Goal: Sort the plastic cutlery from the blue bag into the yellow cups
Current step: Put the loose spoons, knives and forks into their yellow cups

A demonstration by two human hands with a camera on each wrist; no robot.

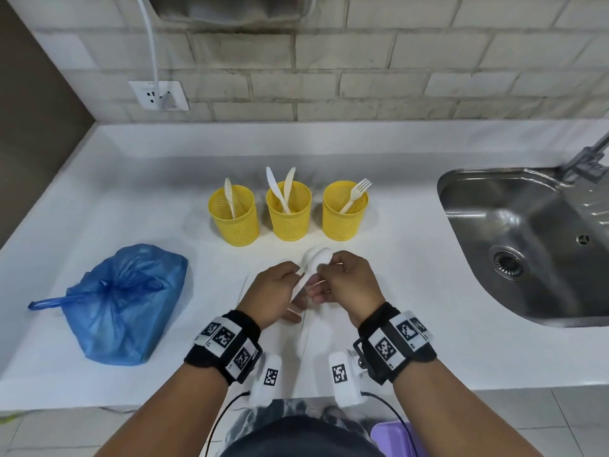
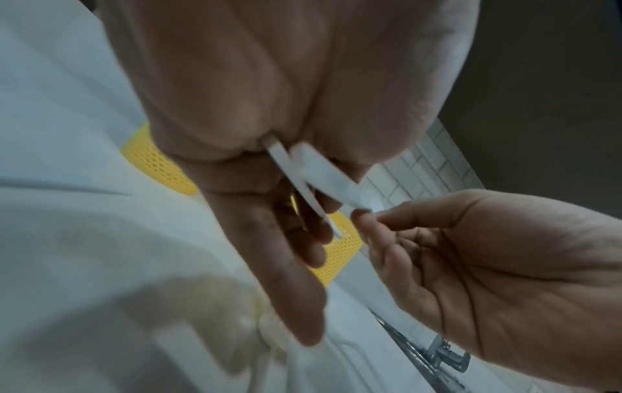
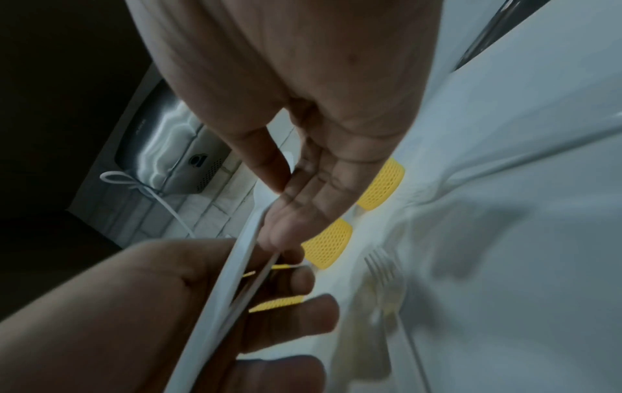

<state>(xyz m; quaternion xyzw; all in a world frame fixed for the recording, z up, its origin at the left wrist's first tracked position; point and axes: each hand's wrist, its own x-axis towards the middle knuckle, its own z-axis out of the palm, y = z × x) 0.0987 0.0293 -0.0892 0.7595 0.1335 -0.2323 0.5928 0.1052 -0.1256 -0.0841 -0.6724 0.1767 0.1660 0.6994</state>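
Your left hand [image 1: 275, 290] and right hand [image 1: 346, 282] meet just above the white counter [image 1: 412, 291], near its front edge and in front of the three yellow mesh cups [image 1: 288, 209]. Between them you hold white plastic spoons [image 1: 314, 258], bowls pointing toward the cups. The left wrist view shows two white handles [image 2: 323, 180] crossing out of your left fist, so that hand is clamped on them. Your right thumb and forefinger [image 3: 286, 183] pinch one spoon near its neck, the other fingers loosely extended.

The left cup [image 1: 234, 214] holds one spoon, the middle cup [image 1: 289, 211] two knives, the right cup [image 1: 345, 211] one fork. The blue bag [image 1: 125, 301] sits knotted on the counter to the left, well apart from your hands. More white cutlery lies blurred on the counter beneath your hands. A steel sink [image 1: 527, 245] lies to the right.
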